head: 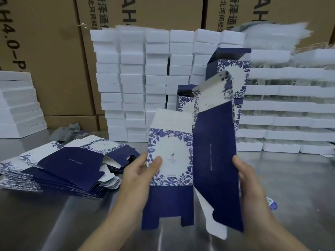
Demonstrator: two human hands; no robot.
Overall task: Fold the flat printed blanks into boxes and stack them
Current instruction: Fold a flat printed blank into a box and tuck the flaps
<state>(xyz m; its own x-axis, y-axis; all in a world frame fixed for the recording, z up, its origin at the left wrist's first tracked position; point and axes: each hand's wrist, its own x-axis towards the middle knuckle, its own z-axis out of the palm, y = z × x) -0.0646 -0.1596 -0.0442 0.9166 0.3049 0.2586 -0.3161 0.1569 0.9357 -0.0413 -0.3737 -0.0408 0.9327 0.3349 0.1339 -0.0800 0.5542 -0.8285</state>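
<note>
You are at a shiny metal table (45, 223) with brown shipping cartons (54, 60) behind it and white foam blocks (134, 78) piled in columns across the middle of the frame. At the lower left of the frame, the pile of flat blanks (68, 169) lies fanned out on the table, well apart from your hands. Your left hand (139, 176) pinches the left edge of the blank in hand (170, 160), thumb on the floral front panel and fingers hidden behind it. That blank is raised upright in the centre of the frame and looks half opened: the floral panel faces you, the navy side panel swings off to its right, and the bottom flaps hang loose below. Your right hand (248, 180) grips the outer edge of the navy panel, thumb in front, with the rest of the fingers hidden. To square the sleeve well, push the 2 gripped edges gently toward each other so each crease breaks cleanly, and press only at the edges to spare the print. Tuck the bottom flaps once the 4 walls stand true. The folded boxes (233, 73) stand upright right of centre, just behind the blank, so that looks like where the stack belongs.
</note>
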